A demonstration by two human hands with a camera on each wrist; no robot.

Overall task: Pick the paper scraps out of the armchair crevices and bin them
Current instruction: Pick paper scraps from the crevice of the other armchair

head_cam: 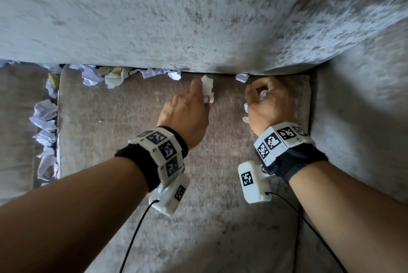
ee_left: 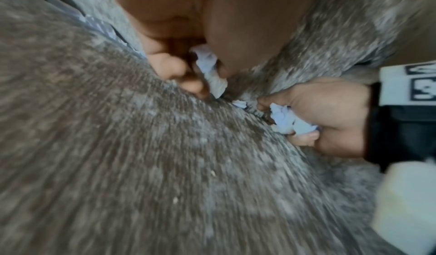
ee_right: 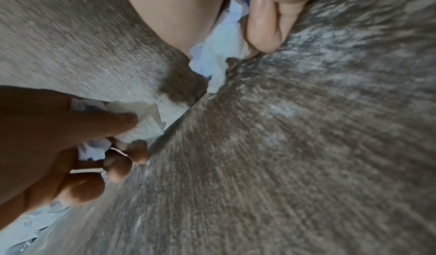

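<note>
Paper scraps (head_cam: 45, 116) fill the side crevice of the armchair well to the left of both hands, crumpled white and pale blue pieces stacked along the edge of the seat cushion (head_cam: 132, 131). More crumpled scraps (head_cam: 114, 75), a few with yellow patches, line the back crevice under the backrest (head_cam: 198, 19), running toward the left hand's fingertips. The left hand (head_cam: 184, 114) hovers over the cushion just short of that crevice; its thumb and forefinger are closed on a white scrap (head_cam: 208, 88) that stands up past the fingertips, and the right wrist view shows its fingers (ee_right: 118, 121) curled with more paper tucked in the palm. Between the two hands, one small torn scrap (head_cam: 242, 78) sticks out of the back crevice, just beyond the right hand's knuckles. The right hand (head_cam: 270, 105) sits close to the right of the left one, near the cushion's right rear corner, its fingers curled tight around a wad of crumpled paper (head_cam: 262, 95); bits of it poke out at the thumb side. In the left wrist view the wad (ee_left: 290, 123) shows between that thumb and the curled fingers. Both wrists wear black bands carrying white marker blocks (head_cam: 282, 140), with thin black cables trailing off.
</note>
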